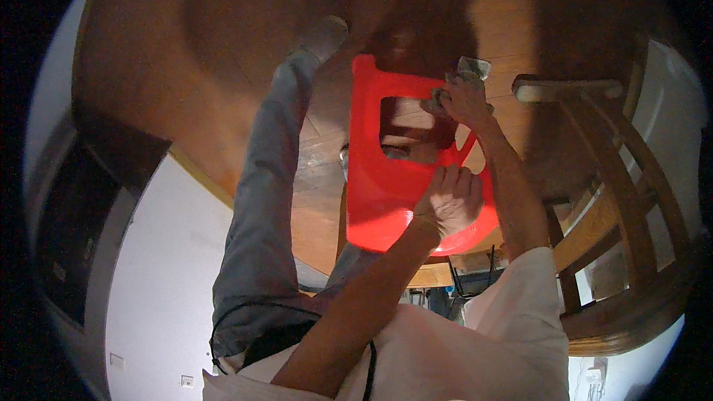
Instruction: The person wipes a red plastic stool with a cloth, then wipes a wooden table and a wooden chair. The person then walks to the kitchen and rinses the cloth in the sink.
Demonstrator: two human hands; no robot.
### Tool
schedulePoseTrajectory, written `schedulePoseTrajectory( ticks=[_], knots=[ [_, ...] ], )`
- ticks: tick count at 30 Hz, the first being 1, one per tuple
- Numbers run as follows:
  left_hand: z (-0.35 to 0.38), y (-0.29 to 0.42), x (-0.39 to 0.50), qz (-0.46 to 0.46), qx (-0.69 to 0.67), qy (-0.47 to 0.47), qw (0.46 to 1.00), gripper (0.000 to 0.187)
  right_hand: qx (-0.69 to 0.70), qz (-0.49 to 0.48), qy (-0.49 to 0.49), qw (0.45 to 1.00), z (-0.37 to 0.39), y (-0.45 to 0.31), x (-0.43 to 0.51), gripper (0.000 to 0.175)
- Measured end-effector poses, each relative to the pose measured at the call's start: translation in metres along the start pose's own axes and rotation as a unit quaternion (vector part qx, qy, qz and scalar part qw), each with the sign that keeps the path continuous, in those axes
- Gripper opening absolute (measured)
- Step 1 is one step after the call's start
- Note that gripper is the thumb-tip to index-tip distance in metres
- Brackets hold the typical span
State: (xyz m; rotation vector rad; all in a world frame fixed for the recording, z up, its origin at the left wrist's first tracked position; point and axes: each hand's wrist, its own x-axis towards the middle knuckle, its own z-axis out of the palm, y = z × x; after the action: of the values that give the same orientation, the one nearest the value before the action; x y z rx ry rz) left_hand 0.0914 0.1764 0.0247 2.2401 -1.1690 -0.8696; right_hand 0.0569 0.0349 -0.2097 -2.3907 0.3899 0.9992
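A red plastic stool (pixel 367 178) is held tilted in front of me, with wide openings between its legs or side bars. My left hand (pixel 452 199) has its fingers curled over a bar of the stool, near its lower right in the picture. Farther out, my right hand (pixel 465 97) grips a crumpled greyish cloth (pixel 473 69) and presses it against the stool's upper right corner. Part of the cloth also shows below the fingers, at the edge of an opening. The stool's far side is hidden.
A wooden chair (pixel 629 167) lies to the right, its slatted back near my right arm. My outstretched leg (pixel 262 167) runs along the left over the wooden floor (pixel 223 100). A white wall panel (pixel 161 256) stands at the lower left. Shadows darken much of the floor.
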Motion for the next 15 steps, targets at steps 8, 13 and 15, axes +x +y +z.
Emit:
schedulePoseTrajectory(
  ticks=[8, 13, 15],
  knots=[
    [0.002, 0.001, -0.005, -0.012, 0.009, 0.015, 1.0, 0.024, -0.047, -0.147, -0.095, 0.983, 0.005, -0.043, 0.06, 0.031],
    [-0.001, -0.002, -0.001, 0.0, 0.002, 0.038, 0.999, 0.025, -0.07, -0.077, -0.107, 0.989, 0.003, -0.006, 0.034, 0.043],
    [-0.003, -0.001, -0.001, -0.003, 0.01, 0.024, 1.0, 0.025, 0.017, 0.013, -0.156, 0.988, -0.006, 0.026, 0.017, 0.042]
  ],
)
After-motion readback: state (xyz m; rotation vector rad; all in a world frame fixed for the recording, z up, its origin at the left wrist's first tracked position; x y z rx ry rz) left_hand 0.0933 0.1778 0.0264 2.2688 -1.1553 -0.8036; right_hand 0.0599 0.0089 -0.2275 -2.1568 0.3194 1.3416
